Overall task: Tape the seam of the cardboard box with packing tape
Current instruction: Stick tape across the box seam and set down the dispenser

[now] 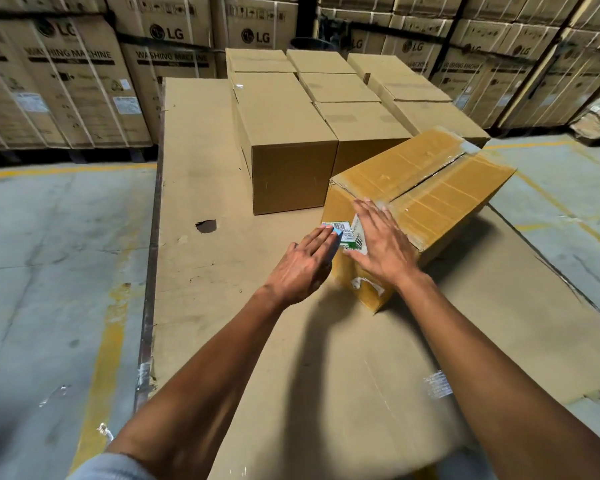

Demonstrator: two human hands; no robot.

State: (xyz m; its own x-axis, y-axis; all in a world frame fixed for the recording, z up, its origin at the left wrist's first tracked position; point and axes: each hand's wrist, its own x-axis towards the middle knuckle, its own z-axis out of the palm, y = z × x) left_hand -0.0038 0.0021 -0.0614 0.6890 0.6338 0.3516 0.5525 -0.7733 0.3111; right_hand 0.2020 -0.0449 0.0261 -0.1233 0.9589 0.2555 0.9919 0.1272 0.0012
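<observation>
A worn cardboard box (430, 188) lies at an angle on a flat cardboard sheet, its top covered in old glossy tape with a dark open seam (426, 178) running along the middle. My right hand (381, 244) lies flat with spread fingers on the box's near end face, over a green and white label (352, 237). My left hand (305, 261) rests flat against the same face at its left edge, fingertips touching the label. Neither hand holds anything. No tape roll is in sight.
Several closed plain boxes (284, 133) stand in rows just behind and left of the worn box. The cardboard sheet (201, 271) has a hole (206, 225). Stacked washing machine cartons (66, 81) line the back. Concrete floor with yellow lines lies on both sides.
</observation>
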